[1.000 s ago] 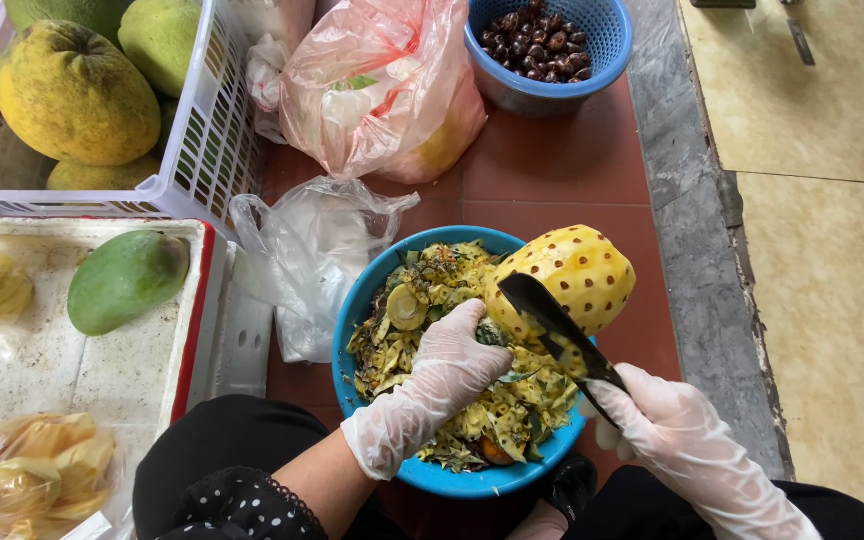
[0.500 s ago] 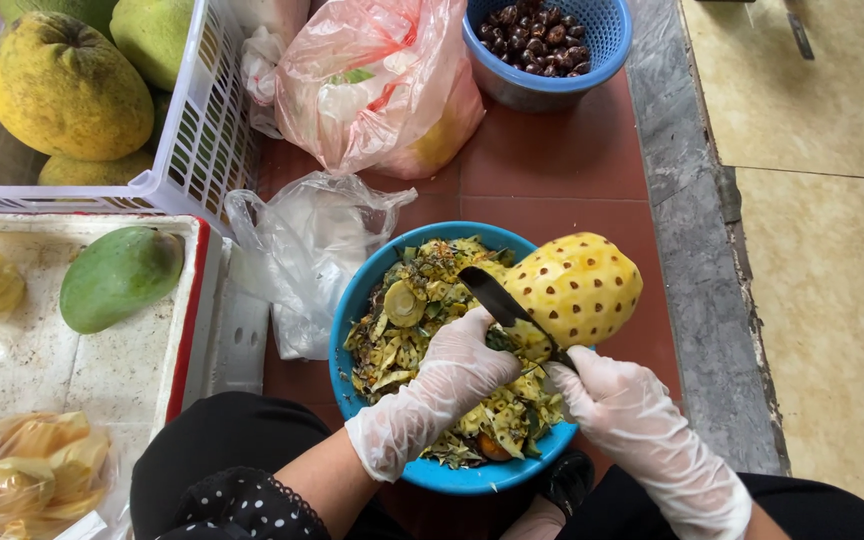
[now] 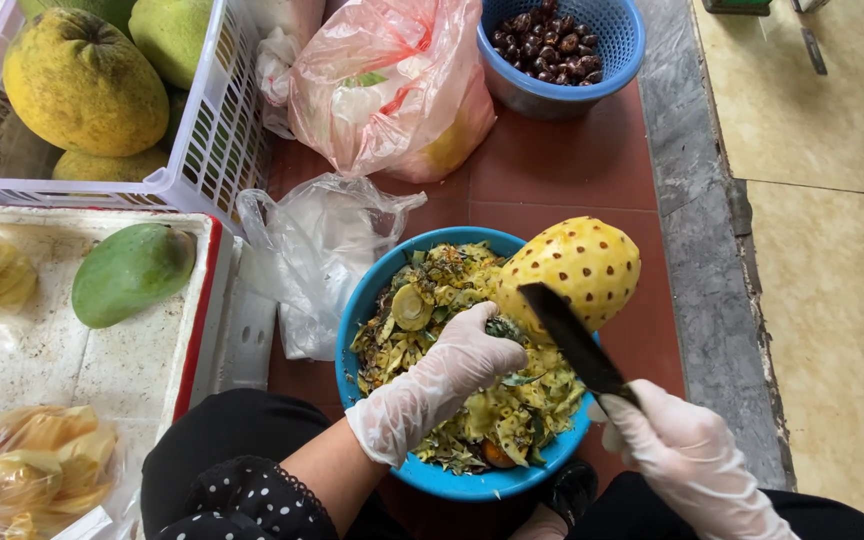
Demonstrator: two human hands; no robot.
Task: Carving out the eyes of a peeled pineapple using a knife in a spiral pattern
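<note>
**Peeled pineapple held over a bowl of trimmings**

Nearest the camera, the person's lap in black cloth with a white-dotted sleeve [image 3: 242,500] sits just below the round blue plastic bowl [image 3: 372,300], the landmark here. The bowl is heaped with yellow-green pineapple peelings [image 3: 472,420].

The right hand [image 3: 687,455], in a thin clear glove, lies at the bowl's lower right edge. Its grip is closed around the handle of a dark-bladed knife [image 3: 572,338], whose blade slants up and left across the bowl's right side and rests against the fruit. The left hand [image 3: 462,360], gloved the same way, reaches over the middle of the bowl; its grip closes on the lower end of the peeled yellow pineapple with brown eye spots [image 3: 582,265]. The pineapple is tilted above the bowl's upper right rim, its far end reaching out over the red tiled floor [image 3: 572,160].

Left of the bowl lies a crumpled clear plastic bag [image 3: 312,250]. Further left, a white tray with a red rim [image 3: 102,350] carries a green mango [image 3: 132,272] and bagged yellow fruit slices [image 3: 32,465].

Beyond the bowl stands a pinkish translucent bag [image 3: 382,85]. Up and left of it is a white slatted plastic crate [image 3: 207,140] holding large yellow-green fruits [image 3: 82,85]. Up and right is a second blue bowl of dark brown nuts [image 3: 557,50].
</note>
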